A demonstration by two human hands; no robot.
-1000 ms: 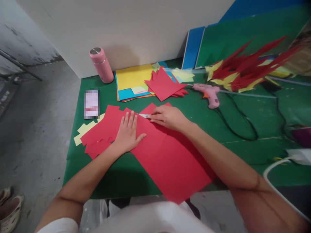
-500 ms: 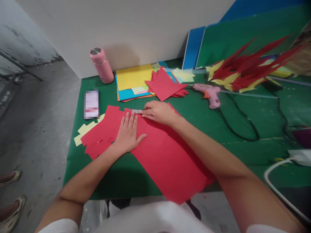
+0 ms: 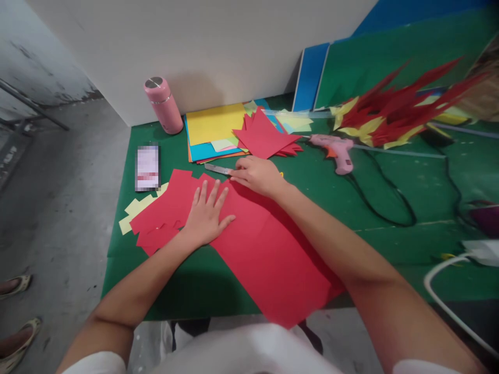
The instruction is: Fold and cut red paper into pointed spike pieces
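My left hand (image 3: 206, 217) lies flat with spread fingers on a large sheet of red paper (image 3: 273, 259), pressing it to the table. My right hand (image 3: 257, 174) is closed round a utility knife, whose blade (image 3: 217, 169) points left just beyond the sheet's far edge. Most of the knife's handle is hidden by my fingers. Smaller cut red pieces (image 3: 156, 215) with notched edges lie left of my left hand, partly over pale yellow notched paper (image 3: 134, 209).
A pink bottle (image 3: 162, 106), a phone (image 3: 147, 167) and stacked coloured paper (image 3: 214, 122) lie at the back left. Cut red pieces (image 3: 265, 137) rest beside a pink glue gun (image 3: 337, 150) with a black cord. A red-and-yellow paper flame (image 3: 393, 114) stands right. Another person's feet (image 3: 19, 337) show at left.
My right hand has moved slightly away from me, lifting the knife's blade from the red sheet to past its far edge. My left hand stays in place, its fingers spread a little wider.
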